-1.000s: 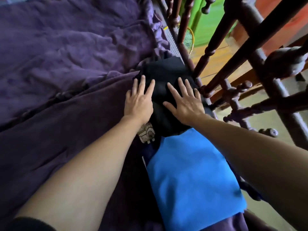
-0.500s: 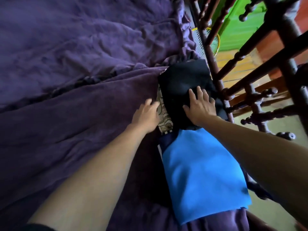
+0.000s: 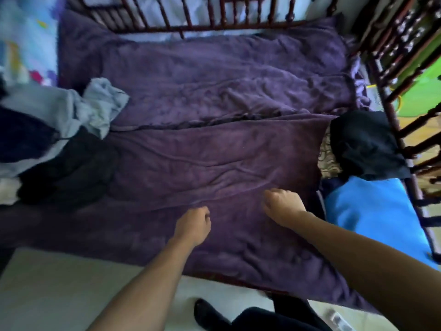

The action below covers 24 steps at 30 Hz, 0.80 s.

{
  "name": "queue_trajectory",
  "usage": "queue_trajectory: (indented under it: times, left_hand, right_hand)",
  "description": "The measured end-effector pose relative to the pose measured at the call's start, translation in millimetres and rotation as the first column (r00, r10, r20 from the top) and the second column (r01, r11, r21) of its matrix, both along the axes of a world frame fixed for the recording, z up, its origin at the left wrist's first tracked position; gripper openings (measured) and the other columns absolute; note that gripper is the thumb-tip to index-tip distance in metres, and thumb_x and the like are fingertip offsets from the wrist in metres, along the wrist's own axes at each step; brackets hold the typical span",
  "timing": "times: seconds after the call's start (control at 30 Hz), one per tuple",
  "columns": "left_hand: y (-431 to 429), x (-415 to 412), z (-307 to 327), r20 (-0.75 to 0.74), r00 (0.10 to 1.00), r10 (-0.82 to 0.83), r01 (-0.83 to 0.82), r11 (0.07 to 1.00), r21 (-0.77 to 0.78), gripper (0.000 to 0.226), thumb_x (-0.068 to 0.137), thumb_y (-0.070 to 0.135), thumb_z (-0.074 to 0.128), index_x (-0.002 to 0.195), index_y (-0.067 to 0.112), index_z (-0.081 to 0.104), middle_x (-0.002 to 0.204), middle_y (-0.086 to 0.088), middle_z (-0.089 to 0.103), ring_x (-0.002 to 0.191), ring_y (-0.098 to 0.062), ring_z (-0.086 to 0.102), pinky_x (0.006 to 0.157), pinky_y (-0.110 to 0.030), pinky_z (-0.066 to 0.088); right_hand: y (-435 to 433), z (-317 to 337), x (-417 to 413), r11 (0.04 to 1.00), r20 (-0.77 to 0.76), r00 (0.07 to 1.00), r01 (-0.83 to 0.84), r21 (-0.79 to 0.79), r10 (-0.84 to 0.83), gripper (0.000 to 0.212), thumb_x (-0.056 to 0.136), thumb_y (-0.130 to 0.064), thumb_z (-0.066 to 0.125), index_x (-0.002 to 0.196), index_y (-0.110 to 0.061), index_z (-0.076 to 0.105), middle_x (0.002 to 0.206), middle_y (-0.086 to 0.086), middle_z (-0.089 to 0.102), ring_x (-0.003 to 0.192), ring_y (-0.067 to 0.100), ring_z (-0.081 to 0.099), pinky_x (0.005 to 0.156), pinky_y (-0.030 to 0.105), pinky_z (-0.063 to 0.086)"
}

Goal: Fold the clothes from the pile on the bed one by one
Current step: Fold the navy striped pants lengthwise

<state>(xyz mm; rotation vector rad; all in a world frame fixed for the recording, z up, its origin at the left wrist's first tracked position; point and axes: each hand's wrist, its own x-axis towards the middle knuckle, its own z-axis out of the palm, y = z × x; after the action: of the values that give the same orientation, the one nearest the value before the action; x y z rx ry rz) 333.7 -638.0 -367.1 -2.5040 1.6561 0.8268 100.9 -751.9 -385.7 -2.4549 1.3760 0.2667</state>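
Here, both hands hover over the purple blanket (image 3: 202,149) toward 6 o'clock, holding nothing: the left hand (image 3: 193,225) and the right hand (image 3: 284,206) each have loosely curled fingers. The pile of unfolded clothes (image 3: 59,139), with pale blue, dark and white pieces, lies heaped at 9 o'clock. At 3 o'clock, by the wooden railing (image 3: 380,91), the folded garments lie together: a black one (image 3: 362,144) rests on a patterned one (image 3: 328,161), with a blue one (image 3: 372,211) just beside it toward 4 o'clock.
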Motion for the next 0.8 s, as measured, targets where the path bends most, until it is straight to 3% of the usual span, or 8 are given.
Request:
queue_trajectory:
  times: [0.17, 0.37, 0.5, 0.8]
  left_hand:
    - [118.9, 92.4, 31.9, 0.031, 0.996, 0.086, -0.086, 0.996, 0.01, 0.024, 0.092, 0.029, 0.049, 0.111, 0.024, 0.062, 0.112, -0.003, 0.069, 0.107, -0.027, 0.062, 0.083, -0.033, 0.048]
    - [213.5, 198.7, 75.4, 0.064, 0.959, 0.276, -0.269, 0.958, -0.097, 0.021, 0.091, 0.026, 0.049, 0.104, 0.017, 0.064, 0.105, -0.007, 0.07, 0.104, -0.028, 0.062, 0.082, -0.032, 0.047]
    - [250.9, 256.9, 92.9, 0.031, 0.926, 0.377, -0.368, 0.916, -0.16, 0.024, 0.093, 0.026, 0.048, 0.111, 0.02, 0.063, 0.11, -0.006, 0.068, 0.105, -0.027, 0.062, 0.086, -0.033, 0.047]
    - [277.2, 399.7, 105.0, 0.059, 0.904, 0.423, -0.413, 0.901, -0.136, 0.018, 0.095, 0.022, 0.044, 0.102, 0.013, 0.058, 0.101, -0.01, 0.064, 0.098, -0.026, 0.059, 0.074, -0.03, 0.037]
  right_hand:
    - [77.5, 23.8, 103.6, 0.992, -0.081, 0.989, -0.118, 0.049, 0.122, 0.031, 0.093, -0.04, 0.045, 0.112, -0.021, 0.061, 0.12, 0.005, 0.065, 0.107, 0.03, 0.062, 0.082, 0.035, 0.047]
    - [134.4, 66.2, 239.7, 0.957, -0.032, 0.957, -0.287, 0.05, 0.289, 0.028, 0.093, -0.039, 0.046, 0.115, -0.029, 0.06, 0.122, 0.004, 0.064, 0.109, 0.03, 0.061, 0.084, 0.034, 0.046]
    - [153.4, 84.9, 322.3, 0.918, 0.012, 0.919, -0.395, 0.038, 0.395, 0.029, 0.093, -0.038, 0.046, 0.117, -0.03, 0.06, 0.121, 0.002, 0.064, 0.109, 0.028, 0.061, 0.083, 0.034, 0.046]
    - [149.6, 62.0, 495.9, 0.852, 0.065, 0.854, -0.519, 0.062, 0.516, 0.028, 0.093, -0.043, 0.043, 0.113, -0.032, 0.059, 0.121, -0.002, 0.063, 0.108, 0.025, 0.06, 0.077, 0.032, 0.042]
